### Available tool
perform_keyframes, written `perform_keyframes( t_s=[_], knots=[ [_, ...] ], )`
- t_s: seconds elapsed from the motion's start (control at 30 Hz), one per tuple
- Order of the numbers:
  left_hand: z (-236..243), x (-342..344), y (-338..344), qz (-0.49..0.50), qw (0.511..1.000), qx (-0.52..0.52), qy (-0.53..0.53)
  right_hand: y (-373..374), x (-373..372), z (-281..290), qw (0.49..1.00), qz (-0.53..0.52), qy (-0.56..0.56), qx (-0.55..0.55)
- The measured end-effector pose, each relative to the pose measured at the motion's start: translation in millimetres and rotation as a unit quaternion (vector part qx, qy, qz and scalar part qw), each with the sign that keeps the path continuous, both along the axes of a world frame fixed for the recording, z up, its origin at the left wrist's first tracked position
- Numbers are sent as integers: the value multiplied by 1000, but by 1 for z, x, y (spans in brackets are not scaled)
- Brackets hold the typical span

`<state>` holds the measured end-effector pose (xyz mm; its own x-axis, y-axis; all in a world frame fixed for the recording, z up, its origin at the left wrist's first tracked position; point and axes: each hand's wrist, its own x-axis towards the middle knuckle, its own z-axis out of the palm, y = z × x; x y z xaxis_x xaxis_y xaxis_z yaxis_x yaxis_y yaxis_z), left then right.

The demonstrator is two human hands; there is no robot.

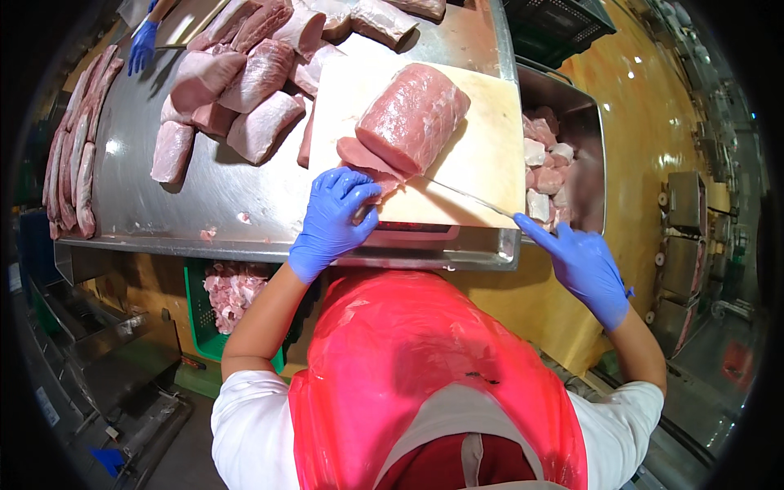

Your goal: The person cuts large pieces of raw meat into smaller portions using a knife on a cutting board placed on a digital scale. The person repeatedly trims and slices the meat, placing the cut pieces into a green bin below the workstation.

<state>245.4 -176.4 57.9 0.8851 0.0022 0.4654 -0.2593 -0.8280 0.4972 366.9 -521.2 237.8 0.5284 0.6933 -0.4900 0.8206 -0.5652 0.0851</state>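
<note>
A thick piece of pork loin (416,114) lies on the white cutting board (490,122). At its near left end a thin meat slice (371,161) leans away from the cut face. My left hand (336,214), in a blue glove, is curled with its fingers at the slice's near edge, gripping it. In my right hand (581,263), also blue-gloved, is a knife (469,198), its blade reaching left to the foot of the loin. The index finger lies along the top of the knife; the handle is hidden in the hand.
Several pork loin pieces (265,126) are heaped on the steel table (135,192), with long meat strips (73,155) at the far left. A steel tub (584,163) of meat chunks stands right of the board. A green crate (200,314) holds trimmings below. Another person's gloved hand (143,46) shows upper left.
</note>
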Motion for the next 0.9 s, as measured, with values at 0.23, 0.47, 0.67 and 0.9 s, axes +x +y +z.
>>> perform_keyframes(
  t_s=[0.23, 0.47, 0.67, 0.9],
  knots=[
    [3, 5, 3, -33, 999, 18, 21, 170, -12, -55, 908, -111, 178, 362],
    [-5, 17, 31, -56, 998, 22, 14, 139, -18, -69, 977, -73, 108, 168],
    [-24, 65, 95, -36, 992, -120, -16, 38, -72, -29, 993, -95, 20, 66],
    [0, -70, 178, 199, 700, -684, -59, -8, -71, -52, 937, -192, 109, 272]
  ],
)
